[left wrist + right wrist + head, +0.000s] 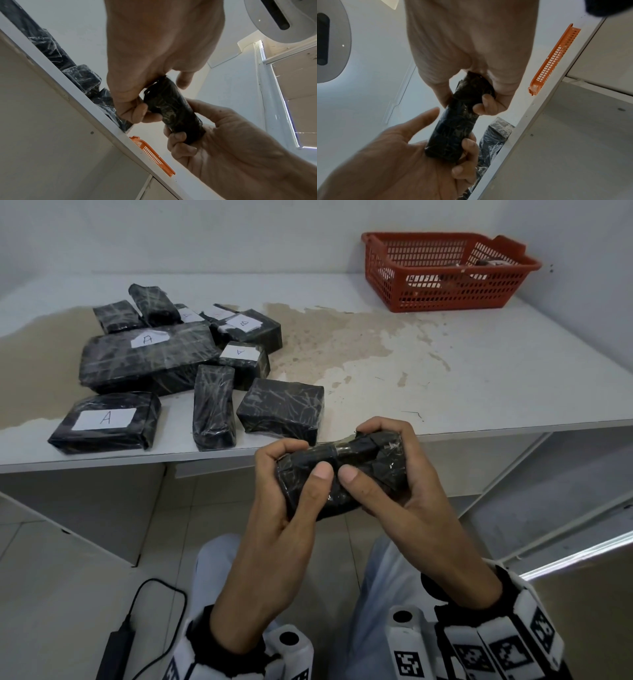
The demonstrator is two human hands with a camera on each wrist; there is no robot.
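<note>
Fingers (321, 474) of the left hand (282, 518) and right hand (411, 508) are clenched round a small black-wrapped parcel (375, 463), lower centre of the frame, just off the tabletop (479, 378) edge. Judged light, firm, film slippery; hold at both ends, thumbs on top.

Small black parcel (373, 462): an oblong block wrapped in black plastic under crinkled, glossy film. We held it in the air, crosswise and roughly level, our left hand (284, 508) gripping one end, our right hand (411, 498) the other, thumbs on its upper face.
</note>
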